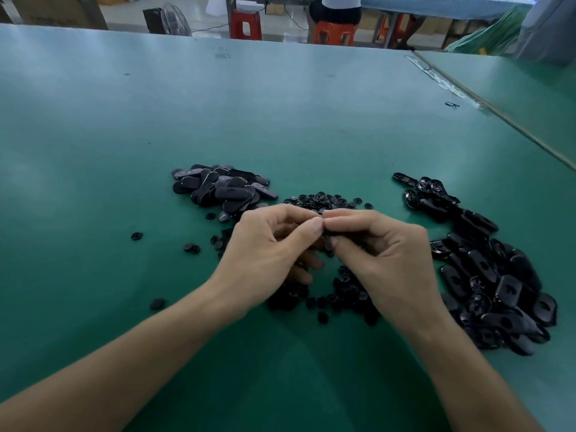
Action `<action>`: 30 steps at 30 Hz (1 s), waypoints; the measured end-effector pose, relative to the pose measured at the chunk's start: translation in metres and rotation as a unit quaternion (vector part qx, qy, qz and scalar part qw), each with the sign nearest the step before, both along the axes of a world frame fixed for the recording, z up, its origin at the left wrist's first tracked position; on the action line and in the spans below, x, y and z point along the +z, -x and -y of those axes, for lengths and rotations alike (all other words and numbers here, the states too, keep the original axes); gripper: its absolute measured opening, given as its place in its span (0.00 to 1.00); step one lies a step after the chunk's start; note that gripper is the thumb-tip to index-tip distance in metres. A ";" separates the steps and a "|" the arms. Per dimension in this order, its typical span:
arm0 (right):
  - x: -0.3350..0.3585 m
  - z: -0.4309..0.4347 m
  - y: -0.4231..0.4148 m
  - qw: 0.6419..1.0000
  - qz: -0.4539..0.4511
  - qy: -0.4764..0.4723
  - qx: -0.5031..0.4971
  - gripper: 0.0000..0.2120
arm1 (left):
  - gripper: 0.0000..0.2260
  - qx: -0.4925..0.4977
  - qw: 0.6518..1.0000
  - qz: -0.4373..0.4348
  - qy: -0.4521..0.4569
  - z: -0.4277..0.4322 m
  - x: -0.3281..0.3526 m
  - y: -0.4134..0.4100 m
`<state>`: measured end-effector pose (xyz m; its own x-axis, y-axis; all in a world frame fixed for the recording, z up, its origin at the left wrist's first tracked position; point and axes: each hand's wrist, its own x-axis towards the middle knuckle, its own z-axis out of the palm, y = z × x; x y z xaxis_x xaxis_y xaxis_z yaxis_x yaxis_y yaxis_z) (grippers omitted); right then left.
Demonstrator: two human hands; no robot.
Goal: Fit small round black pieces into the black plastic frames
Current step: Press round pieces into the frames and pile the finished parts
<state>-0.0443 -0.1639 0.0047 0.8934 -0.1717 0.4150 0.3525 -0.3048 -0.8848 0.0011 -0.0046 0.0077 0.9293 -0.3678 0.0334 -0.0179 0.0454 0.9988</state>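
Observation:
My left hand (268, 254) and my right hand (383, 260) meet fingertip to fingertip above the green table (280, 120). Together they pinch a small black part (327, 236), mostly hidden by the fingers, so I cannot tell whether it is a frame or a round piece. Small round black pieces (327, 201) lie scattered behind my hands, and more of them (343, 294) lie under and in front of my hands. A heap of black oval frames (224, 188) sits at the left. A larger heap of black frames (492, 275) runs along the right.
Stray round pieces (137, 236) lie on the table at the left. A table seam (498, 113) runs diagonally at the right. Beyond the far edge stand red stools (335, 32), a fan (168, 18) and a seated person (336, 7).

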 end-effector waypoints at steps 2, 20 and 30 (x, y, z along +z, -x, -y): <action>0.001 0.001 0.001 1.000 -0.028 -0.008 0.009 0.13 | 0.03 0.015 0.999 0.004 0.032 -0.001 -0.004 -0.001; 0.002 0.001 0.004 0.995 -0.062 0.047 -0.063 0.05 | 0.07 -0.002 0.996 0.025 0.082 -0.005 -0.012 -0.005; 0.001 0.001 0.005 0.969 -0.066 0.206 -0.119 0.04 | 0.05 0.046 0.991 0.004 0.123 -0.003 -0.010 -0.008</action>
<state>-0.0495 -0.1652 0.0061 0.8993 -0.2232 0.3761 0.1203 -0.7007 -0.7033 0.0087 -0.0013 -0.0025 0.9577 -0.2617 0.1198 -0.0415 0.2863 0.9572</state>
